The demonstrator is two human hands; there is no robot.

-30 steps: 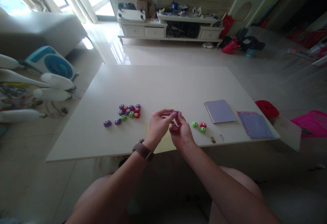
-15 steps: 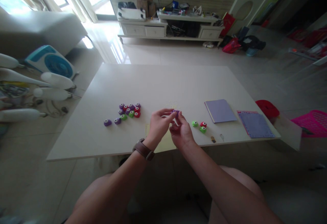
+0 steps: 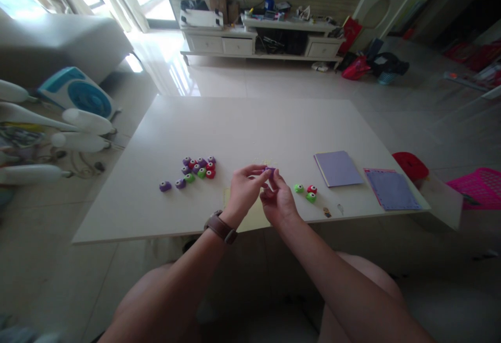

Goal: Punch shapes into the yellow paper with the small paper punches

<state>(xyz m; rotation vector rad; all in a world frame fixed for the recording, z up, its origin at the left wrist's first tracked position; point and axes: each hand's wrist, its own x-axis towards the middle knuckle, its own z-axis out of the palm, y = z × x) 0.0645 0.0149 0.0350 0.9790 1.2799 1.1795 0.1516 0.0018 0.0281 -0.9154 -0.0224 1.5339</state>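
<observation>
Over the white table, the left hand and right hand together pinch what looks from here like a small purple toy.

White tabletop, with its load as viewed from the room; sides are the person's own. Left: a close cluster of small one-eyed pieces in purple, red and green, with a single purple piece apart, farthest left. Middle: a pale yellow sheet at the near edge; pale crumbs scattered beyond it. Right: a trio of pieces, two green and one red; two small flat items; a purple square pad; a red-edged purple sheet.
</observation>
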